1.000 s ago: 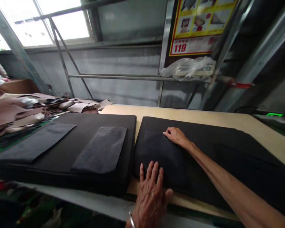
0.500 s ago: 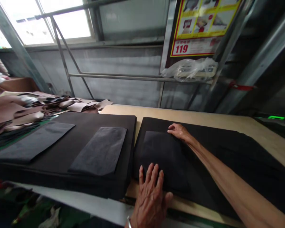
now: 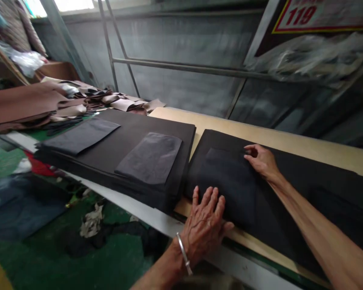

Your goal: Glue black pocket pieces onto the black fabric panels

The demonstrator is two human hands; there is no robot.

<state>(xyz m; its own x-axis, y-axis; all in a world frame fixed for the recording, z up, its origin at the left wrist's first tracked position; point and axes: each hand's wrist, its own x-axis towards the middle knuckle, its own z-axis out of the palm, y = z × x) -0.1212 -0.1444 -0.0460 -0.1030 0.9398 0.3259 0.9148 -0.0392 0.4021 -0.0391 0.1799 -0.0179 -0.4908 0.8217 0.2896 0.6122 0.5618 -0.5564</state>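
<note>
Left hand [image 3: 204, 225]: palm-down, spread, near edge of dark sheet [image 3: 230, 177] | right hand [image 3: 265, 164]: curled, sheet's far corner (can't tell if gripping)

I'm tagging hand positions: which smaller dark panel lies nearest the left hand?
The panel on the right stack's left end, its near side under the left hand; the left stack's two greyer panels and the dim one past the right forearm lie farther.

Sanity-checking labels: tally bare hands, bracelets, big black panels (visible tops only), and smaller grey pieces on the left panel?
Hands (left hand, right hand): 2
Bracelet: 1
Black panels: 2
Grey pieces on left panel: 2
Total: 7
</note>
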